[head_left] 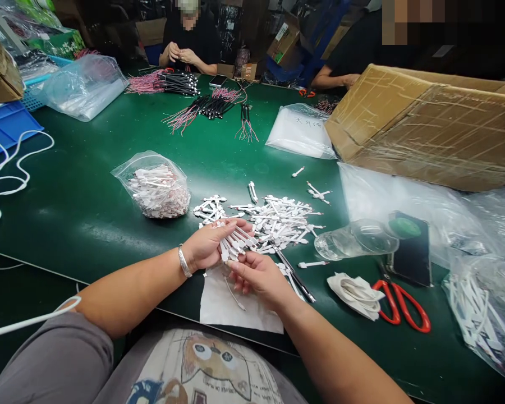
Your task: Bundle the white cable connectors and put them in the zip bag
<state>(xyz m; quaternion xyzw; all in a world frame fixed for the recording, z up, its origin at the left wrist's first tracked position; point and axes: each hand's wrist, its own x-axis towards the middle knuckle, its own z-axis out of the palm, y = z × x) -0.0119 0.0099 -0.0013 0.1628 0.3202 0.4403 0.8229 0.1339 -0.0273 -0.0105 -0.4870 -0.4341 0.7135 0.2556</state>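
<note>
My left hand [210, 242] is closed around a bunch of short white cables [239, 241] with flat connectors, held fanned out toward the right. Against the near end of that bunch, my right hand [256, 276] pinches a connector end between thumb and fingers; its fingertips are partly hidden. Below my hands, a white sheet [244, 308] lies at the table edge with a thin cable on it. Just beyond them spreads a loose pile of white cables [281, 219]. Black tweezers [294, 275] rest beside my right hand, partly over the cables.
A filled plastic bag [160, 188] stands left of the pile. To the right are a clear bottle [357, 240], a dark phone [412, 252], crumpled tissue [356, 294], red-handled scissors [398, 306] and a cardboard box [425, 123]. Across the green table [88, 146], a person's hands [180, 54] work near black-and-pink cables.
</note>
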